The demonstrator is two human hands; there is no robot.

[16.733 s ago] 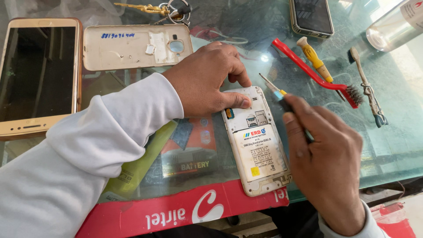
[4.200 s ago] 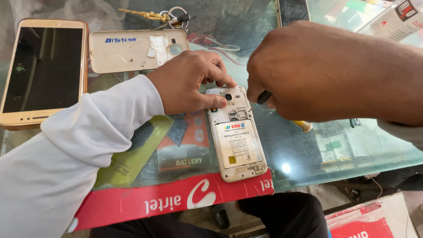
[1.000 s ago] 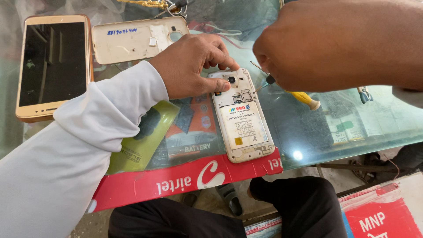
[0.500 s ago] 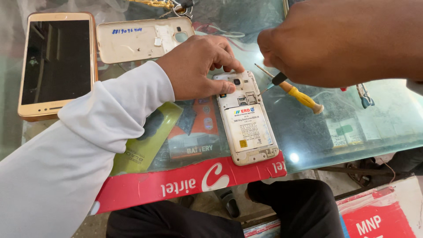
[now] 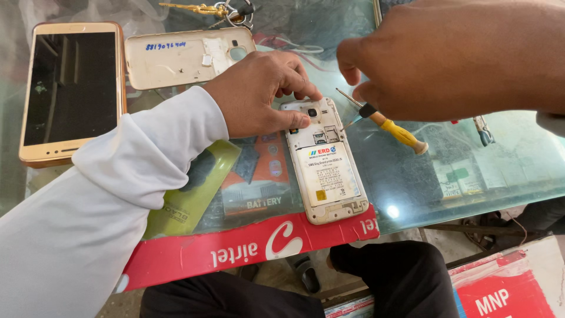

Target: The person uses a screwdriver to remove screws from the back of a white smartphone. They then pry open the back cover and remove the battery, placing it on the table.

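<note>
Since the frame half a second before, the right hand (image 5: 465, 59) has drawn a little up and away from the opened phone (image 5: 325, 160), so the yellow-handled screwdriver (image 5: 382, 121) now shows clear of the fingers, lying on the glass table (image 5: 412, 188) just right of the phone's top corner; the left hand (image 5: 259, 94) has hardly shifted. That left hand rests on the upper end of the phone, thumb pressed against the left edge and fingertips curled over the top beside the camera lens, pinning it flat. The right hand hangs above the table with its fingers bent and drawn together, the tips just over the screwdriver's dark neck; whether they touch it cannot be told. The phone lies back up near the front edge of the table, its cover off and a white battery (image 5: 328, 174) seated in the middle of it. The loose back cover (image 5: 188, 56) lies behind the left hand, near a bunch of keys (image 5: 218, 9). A gold phone (image 5: 70, 88) lies screen up at the far left. A red strip (image 5: 247, 250) runs along the table's front edge, touching the opened phone's lower end.
</note>
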